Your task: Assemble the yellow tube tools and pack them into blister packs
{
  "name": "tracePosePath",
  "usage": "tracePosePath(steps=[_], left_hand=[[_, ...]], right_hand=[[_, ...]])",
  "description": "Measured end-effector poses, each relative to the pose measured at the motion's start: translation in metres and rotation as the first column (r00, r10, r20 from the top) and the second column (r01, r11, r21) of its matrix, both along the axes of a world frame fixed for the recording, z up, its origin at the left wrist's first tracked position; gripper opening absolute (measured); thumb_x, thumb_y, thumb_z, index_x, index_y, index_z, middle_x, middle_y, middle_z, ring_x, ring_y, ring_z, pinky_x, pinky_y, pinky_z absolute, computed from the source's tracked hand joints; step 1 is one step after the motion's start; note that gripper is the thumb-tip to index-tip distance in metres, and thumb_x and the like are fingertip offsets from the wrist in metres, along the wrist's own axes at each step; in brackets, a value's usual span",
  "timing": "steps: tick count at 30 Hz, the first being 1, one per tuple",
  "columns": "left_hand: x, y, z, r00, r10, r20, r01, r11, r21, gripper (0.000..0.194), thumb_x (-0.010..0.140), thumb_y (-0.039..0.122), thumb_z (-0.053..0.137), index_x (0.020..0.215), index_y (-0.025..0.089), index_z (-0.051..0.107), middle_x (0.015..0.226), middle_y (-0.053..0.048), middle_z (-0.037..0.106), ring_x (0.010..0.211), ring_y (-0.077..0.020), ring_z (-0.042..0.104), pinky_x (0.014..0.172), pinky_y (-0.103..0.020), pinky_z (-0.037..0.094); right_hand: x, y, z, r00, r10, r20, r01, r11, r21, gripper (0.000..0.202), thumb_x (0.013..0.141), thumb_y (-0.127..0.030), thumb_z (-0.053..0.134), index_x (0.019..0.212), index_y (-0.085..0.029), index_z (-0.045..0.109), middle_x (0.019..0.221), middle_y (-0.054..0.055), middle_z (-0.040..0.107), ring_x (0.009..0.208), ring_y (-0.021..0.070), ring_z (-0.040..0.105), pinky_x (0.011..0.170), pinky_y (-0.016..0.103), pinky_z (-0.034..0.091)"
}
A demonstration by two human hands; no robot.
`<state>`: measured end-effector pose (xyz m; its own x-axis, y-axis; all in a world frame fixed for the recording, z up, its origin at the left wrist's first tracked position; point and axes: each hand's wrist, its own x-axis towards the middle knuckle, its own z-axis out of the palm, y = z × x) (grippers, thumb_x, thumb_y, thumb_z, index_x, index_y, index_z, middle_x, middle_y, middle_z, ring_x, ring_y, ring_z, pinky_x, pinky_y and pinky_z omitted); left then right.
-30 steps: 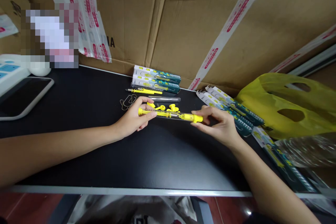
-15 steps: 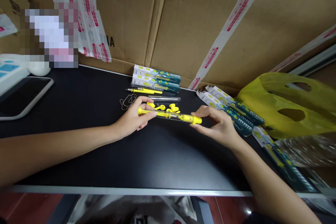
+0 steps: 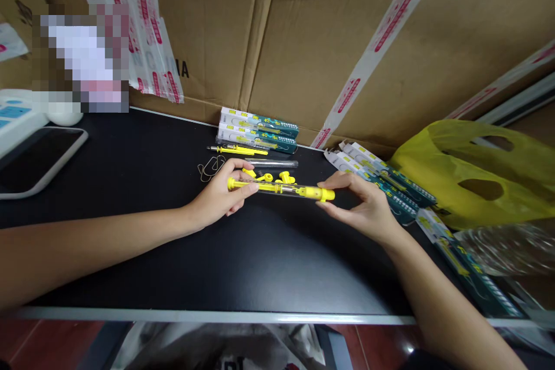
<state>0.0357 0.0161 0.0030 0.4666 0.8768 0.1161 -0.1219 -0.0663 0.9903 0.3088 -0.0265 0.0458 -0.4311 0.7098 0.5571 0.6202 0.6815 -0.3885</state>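
A clear tube (image 3: 288,189) with yellow parts inside and yellow ends lies level above the black table. My left hand (image 3: 225,192) is closed round its left end, thumb on the near side. The fingertips of my right hand (image 3: 353,202) pinch the yellow cap (image 3: 323,193) at the right end. Just behind the tube are small yellow pieces (image 3: 286,177), a clear empty tube (image 3: 273,163), a yellow rod (image 3: 240,150) and a bent wire hook (image 3: 211,168).
Printed boxes stand at the back (image 3: 260,130) and more lie to the right (image 3: 390,179), beside a yellow plastic bag (image 3: 459,173). A phone (image 3: 41,159) rests on the table (image 3: 217,272) at the left. Large cardboard (image 3: 325,40) rises behind.
The fingers of my right hand have shifted slightly on the yellow cap, which sits a little further right. My left hand has hardly moved.
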Motion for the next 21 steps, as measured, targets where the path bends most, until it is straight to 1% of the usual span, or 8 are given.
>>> tracePosePath(steps=[5,8,11,14,21], left_hand=[[-0.0003,0.0009,0.0011,1.0,0.023,0.02,-0.023,1.0,-0.003,0.033,0.08,0.03,0.065,0.104,0.021,0.044,0.085,0.004,0.053,0.04,0.0,0.046,0.034,-0.014,0.038],[-0.0003,0.0013,0.0021,0.999,0.042,0.032,-0.041,0.999,-0.028,0.037,0.076,0.029,0.069,0.102,0.021,0.044,0.081,0.005,0.055,0.043,-0.0028,0.052,0.039,-0.016,0.045],[-0.0005,0.0009,0.003,0.997,0.066,0.029,-0.065,0.997,-0.051,0.041,0.073,0.029,0.073,0.102,0.021,0.045,0.081,0.005,0.057,0.048,-0.0056,0.057,0.044,-0.018,0.05],[-0.0009,0.0006,0.0032,0.997,0.072,0.023,-0.07,0.996,-0.05,0.042,0.071,0.029,0.074,0.101,0.02,0.046,0.081,0.004,0.058,0.05,-0.0067,0.06,0.045,-0.018,0.051],[-0.001,0.0011,0.0015,0.995,0.092,0.035,-0.092,0.996,-0.008,0.039,0.073,0.028,0.072,0.101,0.02,0.047,0.081,0.004,0.057,0.05,-0.006,0.058,0.043,-0.017,0.049]], right_hand=[[-0.0009,0.0019,0.0041,0.999,0.033,0.01,-0.033,0.999,0.032,0.021,0.074,-0.022,0.072,0.092,-0.023,0.062,0.086,0.006,0.065,0.078,0.0205,0.061,0.066,0.034,0.052],[-0.0014,0.0026,0.0054,0.999,0.032,0.004,-0.032,0.999,0.039,0.02,0.074,-0.021,0.072,0.091,-0.024,0.062,0.09,0.006,0.065,0.083,0.0218,0.062,0.069,0.036,0.053],[-0.0016,0.0023,0.0051,0.999,0.037,-0.017,-0.036,0.999,0.029,0.021,0.074,-0.02,0.072,0.092,-0.024,0.061,0.09,0.006,0.065,0.083,0.0214,0.062,0.071,0.037,0.053],[-0.0026,0.0016,0.0039,0.999,0.041,-0.031,-0.04,0.999,0.026,0.02,0.074,-0.019,0.072,0.091,-0.023,0.061,0.089,0.006,0.065,0.082,0.0209,0.062,0.071,0.036,0.052],[-0.007,0.0018,0.0003,0.999,0.031,-0.042,-0.031,1.0,-0.003,0.017,0.076,-0.024,0.071,0.088,-0.022,0.059,0.086,0.006,0.066,0.079,0.0201,0.063,0.069,0.034,0.053]])
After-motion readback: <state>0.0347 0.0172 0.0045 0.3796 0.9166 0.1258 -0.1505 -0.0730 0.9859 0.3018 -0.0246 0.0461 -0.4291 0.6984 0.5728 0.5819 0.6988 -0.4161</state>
